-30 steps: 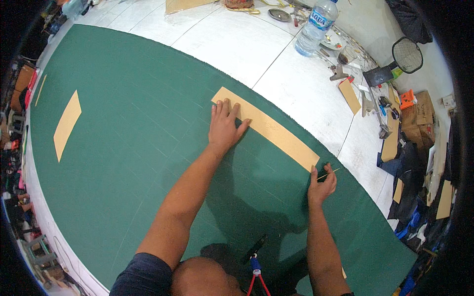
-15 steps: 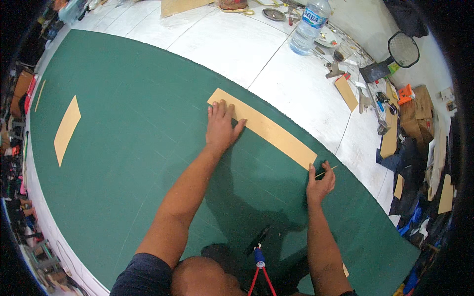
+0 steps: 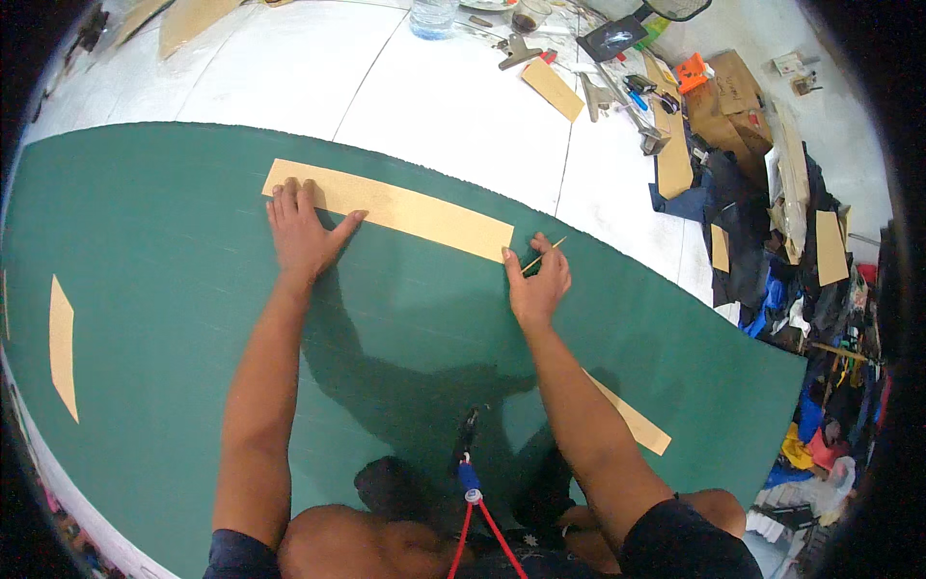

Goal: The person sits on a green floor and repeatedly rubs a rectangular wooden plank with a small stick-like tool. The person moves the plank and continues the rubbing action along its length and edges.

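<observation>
A long tan card strip (image 3: 424,217) lies flat on a large sheet of dark green cloth (image 3: 164,338). My left hand (image 3: 307,236) rests at the strip's left end, fingers spread over its lower edge and thumb out to the side. At the right end, my right hand (image 3: 540,289) touches the strip's corner with the thumb while a thin tan stick (image 3: 558,243) sits in its fingers. Faint pale lines run across the cloth. Another tan card piece (image 3: 637,420) shows partly from behind my right forearm.
A slanted card piece (image 3: 62,347) lies at the cloth's left. Beyond the far edge are white floor tiles (image 3: 453,106), a water bottle (image 3: 433,17), a metal clip (image 3: 519,52) and a small card (image 3: 553,90). Cardboard, dark cloth and clutter line the right; a red cord hangs before me.
The view has swung to the right, so the cloth and strip appear further left. Both hands stay at the strip's two ends, and the stick is still in my right hand.
</observation>
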`<state>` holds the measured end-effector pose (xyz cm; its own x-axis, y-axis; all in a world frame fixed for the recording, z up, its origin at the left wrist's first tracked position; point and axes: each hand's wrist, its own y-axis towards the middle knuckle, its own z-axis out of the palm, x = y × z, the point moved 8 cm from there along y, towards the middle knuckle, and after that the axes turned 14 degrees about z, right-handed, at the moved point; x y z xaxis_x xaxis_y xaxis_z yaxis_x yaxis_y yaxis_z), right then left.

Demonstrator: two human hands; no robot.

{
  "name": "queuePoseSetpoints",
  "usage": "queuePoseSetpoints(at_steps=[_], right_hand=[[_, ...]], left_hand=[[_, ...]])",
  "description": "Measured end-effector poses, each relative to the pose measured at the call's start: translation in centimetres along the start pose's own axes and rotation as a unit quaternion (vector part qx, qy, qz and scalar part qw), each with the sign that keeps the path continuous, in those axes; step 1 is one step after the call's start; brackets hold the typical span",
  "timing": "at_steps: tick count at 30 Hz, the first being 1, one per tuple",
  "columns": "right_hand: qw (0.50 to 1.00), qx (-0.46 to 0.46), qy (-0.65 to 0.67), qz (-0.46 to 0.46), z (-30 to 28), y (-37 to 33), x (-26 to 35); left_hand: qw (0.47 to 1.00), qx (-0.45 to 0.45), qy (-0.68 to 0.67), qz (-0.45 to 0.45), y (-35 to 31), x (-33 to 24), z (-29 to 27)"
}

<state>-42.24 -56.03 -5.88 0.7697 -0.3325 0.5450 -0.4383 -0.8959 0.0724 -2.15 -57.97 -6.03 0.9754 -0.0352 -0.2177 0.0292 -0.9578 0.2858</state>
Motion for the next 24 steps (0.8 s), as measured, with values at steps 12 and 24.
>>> queuePoseSetpoints(at_steps=[12,24], right_hand=[[0.997,-0.022,0.076,0.002,-0.5,1.1,0.6],[0.915,0.335,0.220,-0.043,13.1,0.0,24.2]], left_hand=[[0.971,0.222,0.013,-0.084,3.0,0.6,-0.5],[0.968,0.212,-0.019,-0.132,3.2,0.7,-0.7]])
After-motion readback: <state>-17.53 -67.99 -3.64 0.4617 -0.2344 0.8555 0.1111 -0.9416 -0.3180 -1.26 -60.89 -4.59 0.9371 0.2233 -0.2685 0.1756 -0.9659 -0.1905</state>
